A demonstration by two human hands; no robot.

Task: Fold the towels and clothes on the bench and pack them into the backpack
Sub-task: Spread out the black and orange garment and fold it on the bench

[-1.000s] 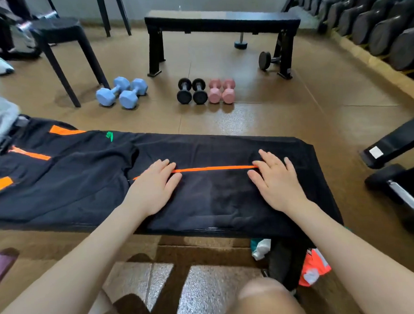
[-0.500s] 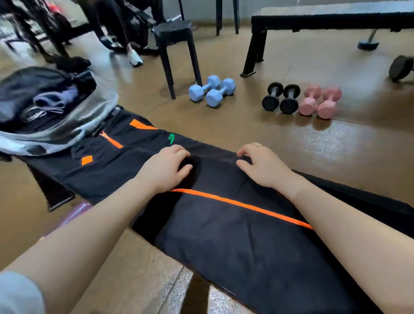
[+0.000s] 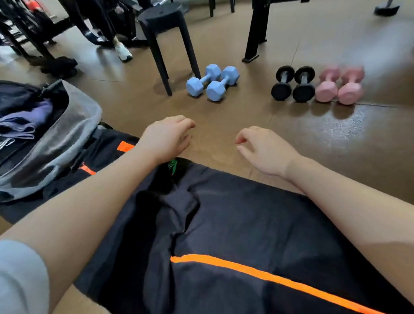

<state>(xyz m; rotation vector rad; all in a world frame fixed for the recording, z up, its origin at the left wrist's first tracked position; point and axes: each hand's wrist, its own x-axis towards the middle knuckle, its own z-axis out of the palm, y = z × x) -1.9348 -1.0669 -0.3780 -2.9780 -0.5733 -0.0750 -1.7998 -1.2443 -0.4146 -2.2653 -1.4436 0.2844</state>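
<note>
At my far left the backpack [image 3: 58, 144] lies open on the end of the bench, its grey flap thrown back and a folded purple cloth [image 3: 22, 122] already sitting inside. Just beside it, and partly tucked under its edge, starts the black garment with orange stripes [image 3: 228, 227], which runs rightward across the whole bench top towards me, a rumpled fold standing up near its middle. My left hand [image 3: 167, 139] hovers over the garment's far edge near the small green logo [image 3: 172, 163], fingers loosely curled and holding nothing. My right hand [image 3: 265, 149] hangs a little further right, past the far edge and over the floor, fingers likewise bent and relaxed, gripping nothing. The fabric looks thin, soft and light, probably a bit slick, so I expect it to sag and slide rather than keep a crease. I would pinch it along that far hem, one hand near the logo and the other well along to the right, so the panel lifts evenly. Beyond, on the floor, sit blue dumbbells [image 3: 212, 83], black ones [image 3: 293, 84] and pink ones [image 3: 340, 85].
</note>
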